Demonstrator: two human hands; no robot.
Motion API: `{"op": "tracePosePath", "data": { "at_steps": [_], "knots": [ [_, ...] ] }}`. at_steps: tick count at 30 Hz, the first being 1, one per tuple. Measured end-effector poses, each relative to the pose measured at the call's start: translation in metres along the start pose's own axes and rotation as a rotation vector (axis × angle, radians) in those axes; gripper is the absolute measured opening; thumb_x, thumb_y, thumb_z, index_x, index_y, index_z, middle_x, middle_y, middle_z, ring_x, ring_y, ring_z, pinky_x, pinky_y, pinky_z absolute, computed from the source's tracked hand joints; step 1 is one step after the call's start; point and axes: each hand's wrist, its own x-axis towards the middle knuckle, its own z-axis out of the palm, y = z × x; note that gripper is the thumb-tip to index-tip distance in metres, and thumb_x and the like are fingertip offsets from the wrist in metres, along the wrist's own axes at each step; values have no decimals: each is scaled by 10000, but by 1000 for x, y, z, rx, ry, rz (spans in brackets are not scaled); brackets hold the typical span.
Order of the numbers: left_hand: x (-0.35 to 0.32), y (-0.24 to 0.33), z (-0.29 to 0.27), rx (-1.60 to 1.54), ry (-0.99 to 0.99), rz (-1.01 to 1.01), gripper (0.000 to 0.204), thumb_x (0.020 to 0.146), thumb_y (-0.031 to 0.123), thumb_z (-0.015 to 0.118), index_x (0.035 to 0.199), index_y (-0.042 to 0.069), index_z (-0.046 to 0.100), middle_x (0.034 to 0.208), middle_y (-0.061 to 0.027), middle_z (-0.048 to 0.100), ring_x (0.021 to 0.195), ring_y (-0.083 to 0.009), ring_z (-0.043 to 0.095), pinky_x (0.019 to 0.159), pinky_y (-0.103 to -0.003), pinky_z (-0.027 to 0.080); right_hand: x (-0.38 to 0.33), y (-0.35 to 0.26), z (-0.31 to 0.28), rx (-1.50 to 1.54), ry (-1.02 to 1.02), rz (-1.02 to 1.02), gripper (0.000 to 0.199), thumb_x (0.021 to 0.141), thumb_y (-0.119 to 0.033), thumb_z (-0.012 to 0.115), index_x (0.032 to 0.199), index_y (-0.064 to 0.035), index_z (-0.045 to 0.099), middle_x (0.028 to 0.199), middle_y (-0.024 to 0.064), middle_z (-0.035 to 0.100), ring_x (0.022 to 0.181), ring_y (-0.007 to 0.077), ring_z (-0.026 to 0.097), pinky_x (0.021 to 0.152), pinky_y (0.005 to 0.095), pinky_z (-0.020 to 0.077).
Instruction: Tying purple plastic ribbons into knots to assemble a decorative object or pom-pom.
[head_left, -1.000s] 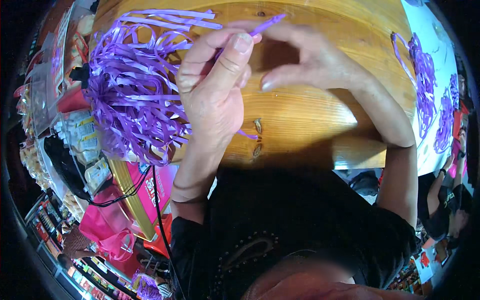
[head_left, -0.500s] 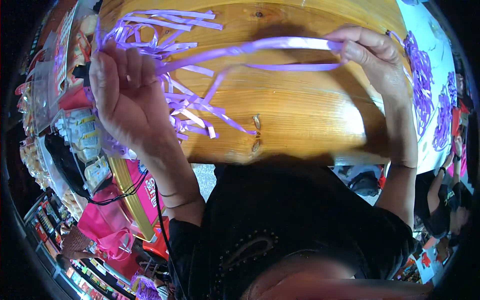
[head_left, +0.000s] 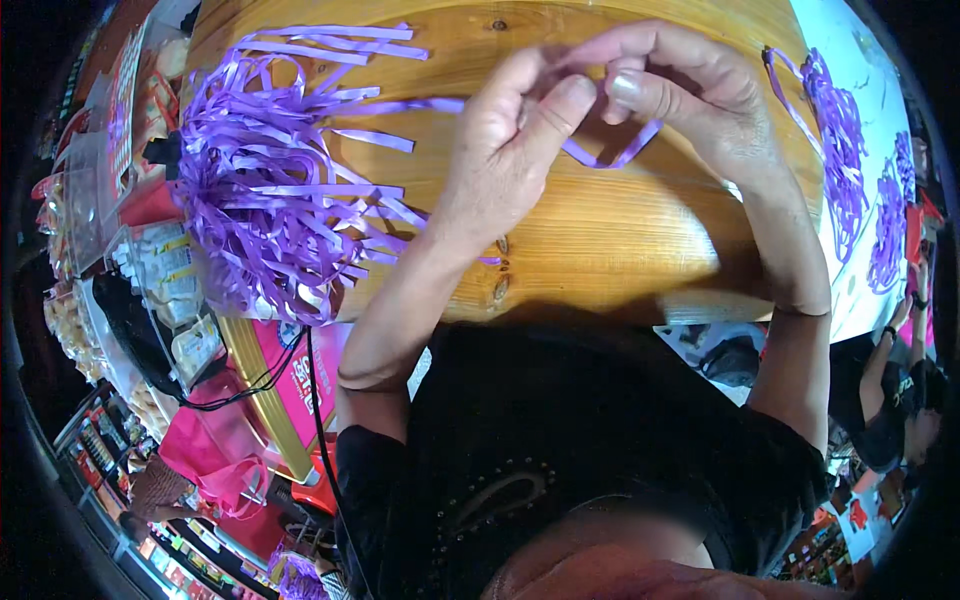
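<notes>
Over the wooden table [head_left: 600, 250], my left hand [head_left: 505, 140] and my right hand [head_left: 695, 105] meet with their fingertips close together. Both pinch a purple ribbon [head_left: 617, 158], part of which hangs in a short bend beneath the fingers. A purple strip also runs out leftward from behind my left hand. How the ribbon lies between the fingers is partly hidden. To the left of my hands, a large loose heap of purple ribbons [head_left: 265, 190] spreads over the table's left end, with several cut ends pointing right.
Gathered purple ribbon bundles [head_left: 840, 150] lie on the white surface [head_left: 850, 310] at the right. Clear boxes of packaged goods [head_left: 165, 265] stand beside the table's left edge, above a pink bag [head_left: 215, 450]. Another person's arm [head_left: 880, 370] shows at far right.
My hands were wide apart with the ribbon stretched between them. Now my left hand has moved right and turned over, and my right hand has come slightly left, so they meet.
</notes>
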Motion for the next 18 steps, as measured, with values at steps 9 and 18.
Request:
{"op": "tracePosePath", "data": {
  "at_steps": [9, 18],
  "knots": [
    [-7, 25, -87, 1228, 369, 454, 108, 784, 45, 638, 883, 28, 598, 760, -61, 562, 687, -149, 526, 621, -252, 421, -26, 29, -43, -138, 165, 45, 184, 857, -89, 580, 1024, -34, 636, 907, 19, 639, 767, 59, 543, 699, 208, 452],
    [6, -6, -1, 700, 195, 550, 223, 788, 21, 611, 1003, 10, 555, 901, -120, 562, 901, -230, 548, 764, -322, 436, -2, 14, -2, -209, -7, -302, 251, 862, -42, 561, 1111, -31, 589, 951, 53, 622, 857, 117, 588, 754, 217, 471]
  ]
}}
